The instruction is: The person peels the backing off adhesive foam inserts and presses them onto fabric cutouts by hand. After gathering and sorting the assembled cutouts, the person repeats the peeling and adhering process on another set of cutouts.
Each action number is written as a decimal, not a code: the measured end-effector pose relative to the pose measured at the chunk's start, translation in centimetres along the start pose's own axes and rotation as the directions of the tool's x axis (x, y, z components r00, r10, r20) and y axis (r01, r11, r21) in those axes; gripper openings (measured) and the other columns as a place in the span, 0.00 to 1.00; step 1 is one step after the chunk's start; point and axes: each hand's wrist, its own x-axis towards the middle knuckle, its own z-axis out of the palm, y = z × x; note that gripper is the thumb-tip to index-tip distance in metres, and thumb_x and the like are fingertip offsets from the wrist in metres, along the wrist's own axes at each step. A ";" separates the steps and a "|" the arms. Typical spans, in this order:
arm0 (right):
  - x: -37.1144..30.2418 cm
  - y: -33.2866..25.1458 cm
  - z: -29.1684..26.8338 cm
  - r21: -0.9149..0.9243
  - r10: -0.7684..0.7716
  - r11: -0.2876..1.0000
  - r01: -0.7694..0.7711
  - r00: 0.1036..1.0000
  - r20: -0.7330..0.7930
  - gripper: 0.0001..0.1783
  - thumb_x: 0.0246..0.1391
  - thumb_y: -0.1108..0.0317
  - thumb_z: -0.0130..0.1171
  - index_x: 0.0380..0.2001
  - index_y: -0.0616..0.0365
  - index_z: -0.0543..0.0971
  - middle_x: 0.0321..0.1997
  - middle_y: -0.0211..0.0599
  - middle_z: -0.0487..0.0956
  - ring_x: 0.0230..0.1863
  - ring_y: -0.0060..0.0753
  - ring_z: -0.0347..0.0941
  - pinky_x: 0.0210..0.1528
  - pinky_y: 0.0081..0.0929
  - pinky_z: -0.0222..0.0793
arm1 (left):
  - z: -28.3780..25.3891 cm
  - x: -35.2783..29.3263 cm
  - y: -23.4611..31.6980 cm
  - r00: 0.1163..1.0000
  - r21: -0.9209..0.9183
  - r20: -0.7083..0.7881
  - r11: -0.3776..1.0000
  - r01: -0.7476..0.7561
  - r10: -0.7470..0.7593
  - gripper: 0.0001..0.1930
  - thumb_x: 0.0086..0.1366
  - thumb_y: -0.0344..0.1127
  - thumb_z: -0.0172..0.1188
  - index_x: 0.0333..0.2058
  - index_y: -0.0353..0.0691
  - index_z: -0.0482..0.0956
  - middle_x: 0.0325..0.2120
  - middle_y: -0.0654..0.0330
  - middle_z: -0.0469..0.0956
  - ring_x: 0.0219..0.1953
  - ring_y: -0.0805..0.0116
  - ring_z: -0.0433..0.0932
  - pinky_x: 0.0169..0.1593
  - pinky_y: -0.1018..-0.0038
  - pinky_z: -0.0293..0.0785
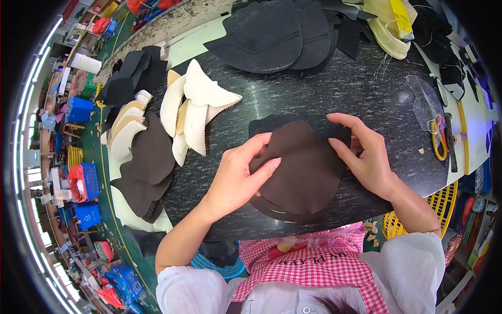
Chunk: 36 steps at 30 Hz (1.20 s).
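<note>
Closest to the camera, a white shirt [405, 267] and a red-and-white checked apron [308, 261] fill the lower edge. Just beyond, the dark brown piece [306, 167] is over the near part of the dark streaked desk [361, 86], with blacker material [272, 123] showing past its upper edge. The left hand [238, 170] holds its left side, thumb on top and the other fingers partly hidden behind. At the upper right edge, the thumb and index finger of the right hand [368, 157] stand slightly apart, black material between them; I cannot tell whether they grip it. Leftward lie white jagged-edged pieces [196, 104], then more brown pieces [151, 154]. Large black pieces [261, 36] lie at the far side; yellow-handled scissors [439, 141] rest at the right.
</note>
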 end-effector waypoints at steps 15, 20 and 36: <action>2.5 -1.5 0.4 -0.107 -0.587 0.782 0.614 0.783 0.204 0.14 0.42 0.78 0.58 0.36 0.56 0.75 0.37 0.33 0.74 0.39 0.36 0.72 0.38 0.35 0.69 | -0.3 0.8 1.5 0.997 0.035 0.006 0.997 0.075 -0.076 0.18 0.60 0.28 0.55 0.50 0.36 0.67 0.26 0.53 0.77 0.20 0.68 0.77 0.25 0.73 0.73; 2.3 -1.0 2.4 -0.111 -0.558 0.771 0.627 0.749 0.357 0.13 0.40 0.74 0.61 0.33 0.55 0.76 0.39 0.31 0.72 0.37 0.34 0.70 0.37 0.29 0.65 | -1.8 -1.1 -1.0 0.961 0.131 -0.267 0.991 -0.036 0.070 0.19 0.58 0.24 0.59 0.49 0.39 0.72 0.21 0.69 0.70 0.18 0.86 0.69 0.20 0.87 0.63; 0.8 -2.5 0.0 0.004 -0.527 0.808 0.590 0.719 0.454 0.18 0.39 0.72 0.65 0.37 0.59 0.75 0.47 0.41 0.71 0.46 0.43 0.70 0.46 0.35 0.67 | -2.8 -1.9 -2.1 0.659 0.664 -0.008 0.497 -0.559 0.752 0.28 0.37 0.13 0.51 0.43 0.34 0.76 0.40 0.53 0.74 0.43 0.52 0.73 0.47 0.64 0.71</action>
